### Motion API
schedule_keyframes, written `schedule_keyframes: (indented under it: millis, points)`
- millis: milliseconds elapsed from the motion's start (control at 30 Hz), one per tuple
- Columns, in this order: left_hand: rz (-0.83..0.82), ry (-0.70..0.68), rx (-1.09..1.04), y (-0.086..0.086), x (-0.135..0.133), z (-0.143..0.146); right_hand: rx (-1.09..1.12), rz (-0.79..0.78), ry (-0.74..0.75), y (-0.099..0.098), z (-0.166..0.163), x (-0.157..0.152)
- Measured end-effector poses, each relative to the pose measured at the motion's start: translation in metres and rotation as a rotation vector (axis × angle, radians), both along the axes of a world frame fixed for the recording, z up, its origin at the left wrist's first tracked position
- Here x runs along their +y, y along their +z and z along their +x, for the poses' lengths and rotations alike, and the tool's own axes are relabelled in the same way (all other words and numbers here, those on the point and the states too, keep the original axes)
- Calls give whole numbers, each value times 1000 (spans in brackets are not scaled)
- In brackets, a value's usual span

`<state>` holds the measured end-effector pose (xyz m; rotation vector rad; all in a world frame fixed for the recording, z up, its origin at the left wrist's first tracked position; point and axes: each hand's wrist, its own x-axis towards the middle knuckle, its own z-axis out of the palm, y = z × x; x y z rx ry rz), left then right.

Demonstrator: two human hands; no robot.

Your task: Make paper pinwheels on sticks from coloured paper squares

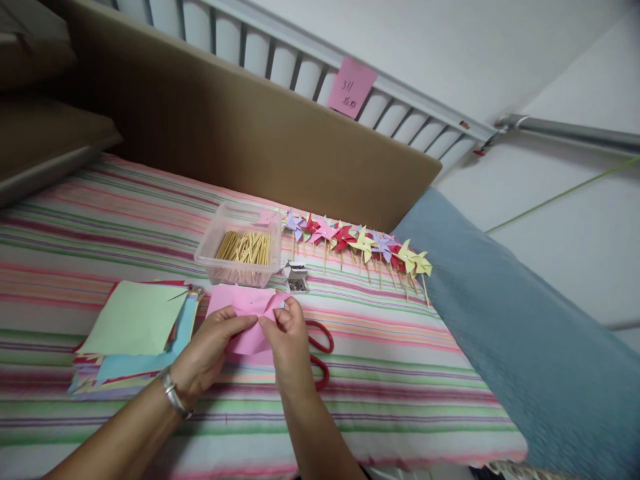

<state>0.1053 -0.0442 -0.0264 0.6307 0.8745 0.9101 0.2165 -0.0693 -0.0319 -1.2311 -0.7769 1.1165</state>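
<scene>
A pink paper square [245, 303] with cut corners lies on the striped bedsheet [100, 227]. My left hand [207, 350], a bracelet on its wrist, pinches one folded flap of the paper. My right hand [289, 340] pinches another flap toward the paper's middle. Red scissors [320, 353] lie just right of my right hand, partly hidden by it. A stack of coloured paper sheets [135, 330], green on top, sits left of my left hand.
A clear plastic tub of wooden sticks [243, 250] stands behind the paper, a small box of pins [297, 277] beside it. A row of finished paper pinwheels [360, 243] lies at the back right. A brown headboard [225, 127] and a blue pillow [500, 333] border the bed.
</scene>
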Motion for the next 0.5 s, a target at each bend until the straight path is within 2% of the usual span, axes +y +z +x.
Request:
schedule_keyframes:
  millis: [100, 200, 300, 367, 500]
  points:
    - [-7, 26, 29, -1, 4, -5, -30, -26, 31, 3, 0, 0]
    - [2, 117, 59, 3, 11, -13, -89, -42, 72, 5, 1, -1]
    - [-4, 178, 57, 8, 18, -23, -217, -23, 93, 4, 4, -3]
    - [-23, 194, 50, 12, 22, -29, -382, 60, 85, 3, 6, -5]
    - [-58, 226, 23, 16, 27, -38, -783, 344, 138, 3, 6, -13]
